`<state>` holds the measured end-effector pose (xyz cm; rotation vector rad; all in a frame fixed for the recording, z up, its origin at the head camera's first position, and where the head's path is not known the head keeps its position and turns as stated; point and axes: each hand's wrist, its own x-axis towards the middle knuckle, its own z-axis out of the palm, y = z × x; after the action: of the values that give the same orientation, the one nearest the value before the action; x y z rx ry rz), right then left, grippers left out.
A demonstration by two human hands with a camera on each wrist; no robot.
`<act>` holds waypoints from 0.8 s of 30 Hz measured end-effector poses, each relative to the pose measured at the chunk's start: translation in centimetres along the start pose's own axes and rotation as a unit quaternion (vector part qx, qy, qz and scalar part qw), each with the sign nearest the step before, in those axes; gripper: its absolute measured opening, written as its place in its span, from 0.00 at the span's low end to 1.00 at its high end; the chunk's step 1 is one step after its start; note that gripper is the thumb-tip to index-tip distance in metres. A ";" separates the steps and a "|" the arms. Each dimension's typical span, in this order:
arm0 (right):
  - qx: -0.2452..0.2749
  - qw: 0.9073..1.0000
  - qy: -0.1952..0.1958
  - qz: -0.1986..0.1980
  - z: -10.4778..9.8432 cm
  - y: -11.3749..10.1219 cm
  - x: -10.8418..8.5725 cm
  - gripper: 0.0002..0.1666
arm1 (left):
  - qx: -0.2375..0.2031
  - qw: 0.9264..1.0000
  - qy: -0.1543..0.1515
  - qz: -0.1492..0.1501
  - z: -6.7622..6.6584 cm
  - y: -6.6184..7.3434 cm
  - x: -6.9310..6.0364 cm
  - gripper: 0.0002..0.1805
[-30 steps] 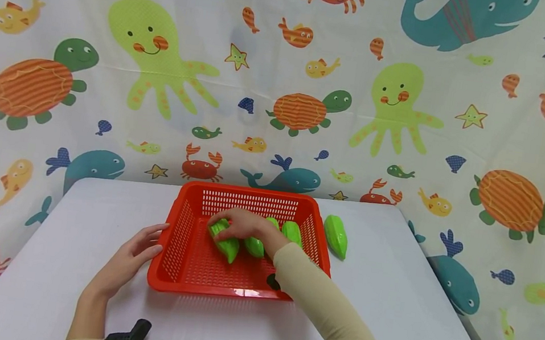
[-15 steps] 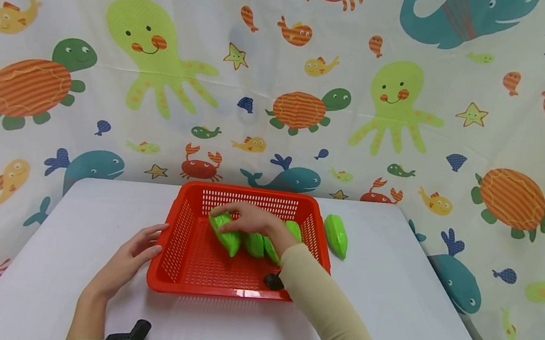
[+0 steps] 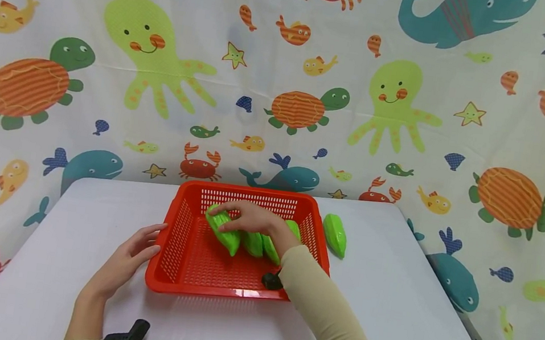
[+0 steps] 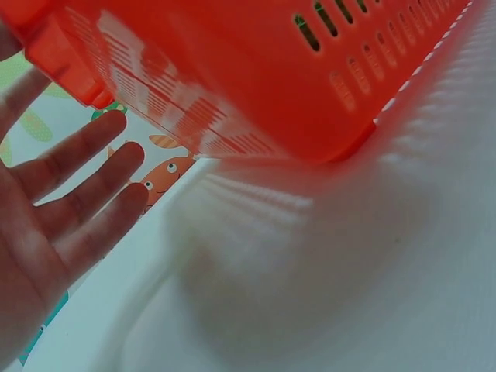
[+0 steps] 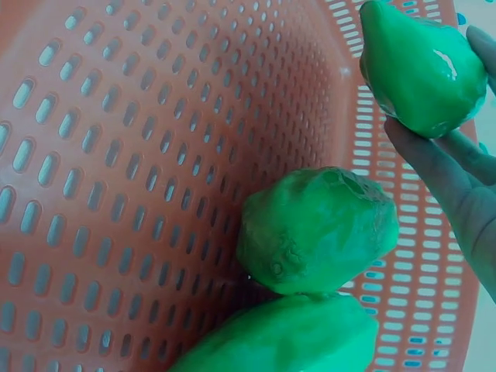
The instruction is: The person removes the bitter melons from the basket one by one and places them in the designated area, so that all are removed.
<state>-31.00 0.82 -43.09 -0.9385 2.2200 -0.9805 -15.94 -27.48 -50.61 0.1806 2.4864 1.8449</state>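
Note:
My right hand (image 3: 253,219) pinches a glossy green fruit (image 3: 225,235), ridged and pointed at one end, over the left half of a red plastic basket (image 3: 195,288). In the right wrist view this fruit (image 5: 422,70) sits between thumb and fingertips, apart from the basket's floor. Several similar green fruits (image 3: 253,245) lie in the basket to its right, partly behind my right hand and forearm. My left hand (image 3: 129,257) stays at the basket's left rim, fingers fairly straight; the left wrist view shows spread fingers (image 4: 85,186) beside the basket's outer wall.
One more green fruit (image 3: 334,235) lies on the white table (image 3: 389,300), just right of the basket. Behind the table hangs a curtain (image 3: 257,87) printed with sea animals. Black straps or cameras are on both wrists.
My right hand has raised the green fruit slightly and shifted it toward the basket's far side since a second ago. My left hand has stayed at the rim.

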 end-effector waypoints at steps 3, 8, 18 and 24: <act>0.002 1.000 -0.002 0.001 0.1 0.0 0.0 0.23 | 0.000 1.000 -0.001 -0.002 -0.1 0.1 0.0 0.32; 0.008 1.000 -0.010 0.005 0.1 0.1 -0.1 0.24 | -0.002 1.000 0.000 -0.003 -0.1 0.0 -0.1 0.32; 0.007 1.000 -0.005 -0.007 -0.1 0.1 -0.1 0.24 | -0.001 1.000 0.000 -0.001 -0.1 0.0 0.0 0.32; 0.026 0.999 0.016 -0.014 -0.4 0.0 -0.2 0.24 | -0.002 1.000 -0.001 0.002 -0.1 0.0 0.1 0.32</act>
<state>-31.11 1.16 -42.83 -0.9395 2.2015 -1.0689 -16.00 -27.60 -50.53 0.1859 2.4822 1.8516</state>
